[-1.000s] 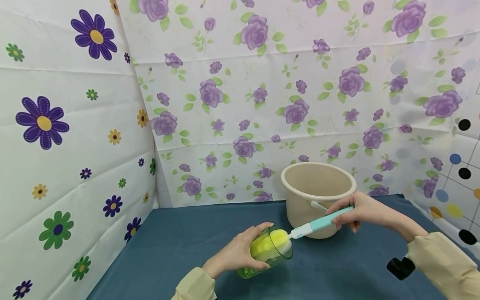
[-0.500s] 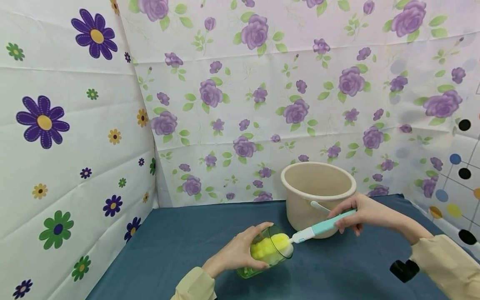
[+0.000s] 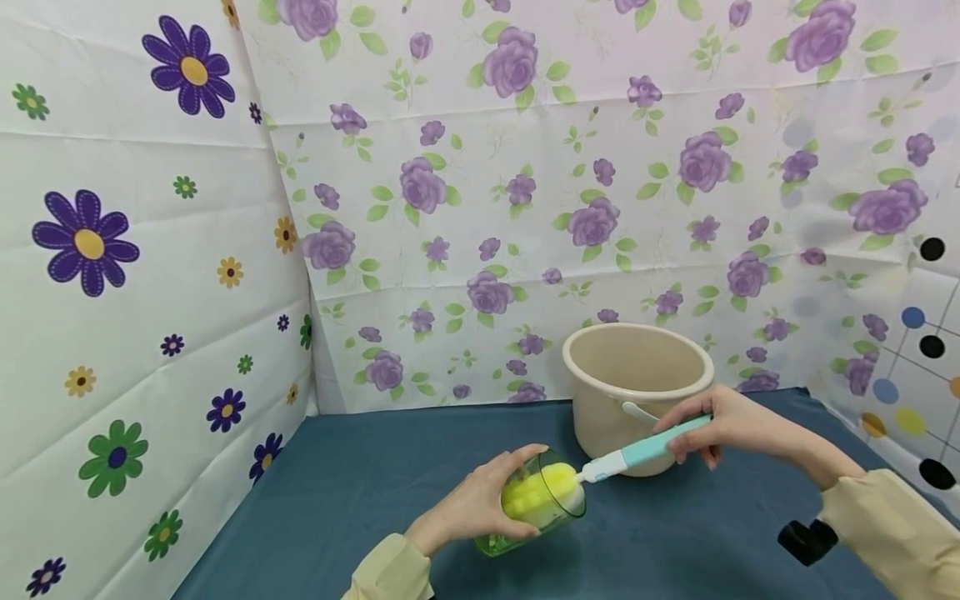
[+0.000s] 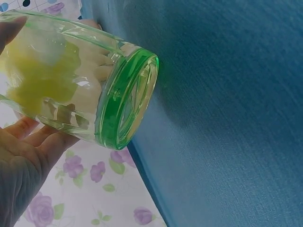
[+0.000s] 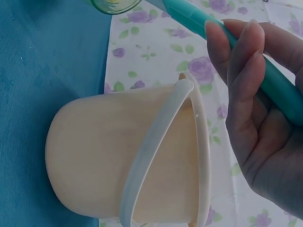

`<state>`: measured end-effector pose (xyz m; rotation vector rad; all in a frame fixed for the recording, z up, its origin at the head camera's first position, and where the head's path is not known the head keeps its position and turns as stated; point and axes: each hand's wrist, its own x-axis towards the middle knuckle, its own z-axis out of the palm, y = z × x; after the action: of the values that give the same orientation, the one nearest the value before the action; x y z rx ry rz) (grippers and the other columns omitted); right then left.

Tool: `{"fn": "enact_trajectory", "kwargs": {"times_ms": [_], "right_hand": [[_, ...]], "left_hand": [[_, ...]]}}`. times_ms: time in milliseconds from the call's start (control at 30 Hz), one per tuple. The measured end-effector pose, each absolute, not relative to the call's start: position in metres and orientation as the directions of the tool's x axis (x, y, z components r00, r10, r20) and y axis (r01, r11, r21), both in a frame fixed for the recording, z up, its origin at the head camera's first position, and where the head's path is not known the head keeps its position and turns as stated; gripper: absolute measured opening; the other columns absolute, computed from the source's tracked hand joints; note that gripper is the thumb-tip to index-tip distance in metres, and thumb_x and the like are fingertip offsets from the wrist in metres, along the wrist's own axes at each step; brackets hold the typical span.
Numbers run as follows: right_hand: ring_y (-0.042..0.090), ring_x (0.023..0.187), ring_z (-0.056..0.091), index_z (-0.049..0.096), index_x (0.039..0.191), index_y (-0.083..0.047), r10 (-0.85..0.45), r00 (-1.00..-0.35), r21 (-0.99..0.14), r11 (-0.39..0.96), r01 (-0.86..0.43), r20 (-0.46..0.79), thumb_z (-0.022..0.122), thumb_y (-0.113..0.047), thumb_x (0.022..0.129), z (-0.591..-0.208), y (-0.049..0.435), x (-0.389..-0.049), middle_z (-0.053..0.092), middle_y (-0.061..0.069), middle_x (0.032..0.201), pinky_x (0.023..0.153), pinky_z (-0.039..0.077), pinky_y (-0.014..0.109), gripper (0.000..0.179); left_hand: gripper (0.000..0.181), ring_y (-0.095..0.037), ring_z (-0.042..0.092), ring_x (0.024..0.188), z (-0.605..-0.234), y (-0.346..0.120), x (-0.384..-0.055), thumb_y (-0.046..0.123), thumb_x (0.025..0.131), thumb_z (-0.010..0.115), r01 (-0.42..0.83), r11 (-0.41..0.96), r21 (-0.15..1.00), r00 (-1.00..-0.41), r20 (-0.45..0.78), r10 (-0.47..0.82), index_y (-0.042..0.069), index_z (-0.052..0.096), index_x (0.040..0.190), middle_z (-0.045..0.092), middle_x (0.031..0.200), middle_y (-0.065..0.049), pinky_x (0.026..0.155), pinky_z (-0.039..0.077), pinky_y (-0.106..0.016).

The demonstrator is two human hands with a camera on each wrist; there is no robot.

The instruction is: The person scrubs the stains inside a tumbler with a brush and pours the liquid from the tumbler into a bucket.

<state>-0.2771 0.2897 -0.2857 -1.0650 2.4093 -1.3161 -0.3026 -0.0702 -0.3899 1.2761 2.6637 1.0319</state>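
My left hand (image 3: 483, 500) grips a clear green glass cup (image 4: 102, 80), tilted with its mouth up to the right. Inside the cup sits the yellow and white sponge head (image 3: 543, 492) of a bottle brush. The brush's teal and white handle (image 3: 647, 450) slants out of the mouth, and my right hand (image 3: 727, 429) pinches it between thumb and fingers. In the right wrist view the right hand (image 5: 265, 94) is curled round the teal handle (image 5: 189, 16). The thick green base (image 4: 125, 99) of the cup shows in the left wrist view, held off the cloth.
A cream bucket (image 3: 600, 417) with a white handle (image 5: 156, 151) stands behind the brush, close to my right hand. Blue cloth (image 3: 360, 475) covers the table. Floral sheets (image 3: 450, 250) hang behind and at the left side.
My right hand shifts slightly to the right and back with the brush, and the sponge head moves a little in the cup. The left hand holds the cup still.
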Motion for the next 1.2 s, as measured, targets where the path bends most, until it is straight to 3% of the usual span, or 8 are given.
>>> {"fn": "enact_trajectory", "kwargs": {"times_ms": [433,900,1200], "right_hand": [[0.024,0.047,0.055,0.063,0.109,0.001,-0.636,-0.759,-0.787,0.392,-0.477,0.143,0.059,-0.009,0.088,-0.281,0.296,-0.276,0.063,0.015,0.074,0.043,0.045,0.035,0.024],[0.031,0.048,0.054,0.065,0.109,-0.004,-0.664,-0.738,-0.786,0.393,-0.478,0.117,0.057,-0.008,0.089,-0.276,0.301,-0.271,0.063,0.017,0.075,0.044,0.046,0.037,0.021],[0.027,0.049,0.055,0.063,0.111,-0.002,-0.623,-0.772,-0.787,0.413,-0.458,0.122,0.057,-0.009,0.090,-0.271,0.309,-0.269,0.063,0.016,0.076,0.046,0.046,0.037,0.024]], "left_hand": [[0.088,-0.014,0.046,0.101,-0.389,-0.071,-0.301,0.046,0.070,0.074,0.691,0.456,0.560,-0.668,0.255,0.699,0.044,0.020,0.140,0.044,0.115,0.006,0.072,0.043,-0.036],[0.089,-0.011,0.046,0.098,-0.391,-0.070,-0.302,0.044,0.069,0.076,0.689,0.449,0.569,-0.667,0.258,0.699,0.044,0.021,0.139,0.045,0.111,0.008,0.071,0.043,-0.034],[0.088,-0.016,0.045,0.107,-0.391,-0.071,-0.302,0.045,0.070,0.075,0.691,0.443,0.572,-0.663,0.255,0.704,0.044,0.020,0.140,0.043,0.122,0.005,0.076,0.043,-0.041]]}}
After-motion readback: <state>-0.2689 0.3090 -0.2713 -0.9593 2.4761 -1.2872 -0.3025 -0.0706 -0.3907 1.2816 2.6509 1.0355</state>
